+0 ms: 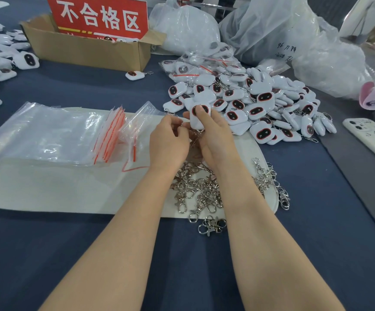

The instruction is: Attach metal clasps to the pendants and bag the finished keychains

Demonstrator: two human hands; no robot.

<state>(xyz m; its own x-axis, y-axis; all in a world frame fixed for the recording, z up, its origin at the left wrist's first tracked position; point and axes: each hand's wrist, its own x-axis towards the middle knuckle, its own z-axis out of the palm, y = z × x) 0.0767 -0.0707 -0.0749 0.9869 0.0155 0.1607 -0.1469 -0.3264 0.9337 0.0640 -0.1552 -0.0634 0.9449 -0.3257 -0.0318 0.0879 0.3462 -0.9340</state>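
Head view: two bare forearms reach over a dark blue bench and meet above a white pad
Right grip: closed round a pendant, thumb pressed on its dark oval face, fingers wrapped behind it
Pendant: white, upright in the hand, held just above the pad's far edge and just in front of the pendant heap
Left grip: fingers curled in at the pendant's lower end, pinching a clasp; most of the clasp is hidden between the two hands
Loose clasps: a tangled silver pile on the pad's near right part, under and between the wrists, some spilling onto the bench
More clasps: a smaller bunch at the pad's right edge
Pendant heap: many white pendants with dark, red-rimmed faces, piled right of the hands, several with clasps on
Zip bags: clear, red-striped, stacked on the pad's left part, one lying open just beside the left grip
Bagged keychains: behind the heap
Box: cardboard, far left of centre, with a red sign standing in it
Lone keychain: on the bench before the box
Other pendants: spread at the far left
Big plastic sacks: at the back right
Phone: white case, at the right edge
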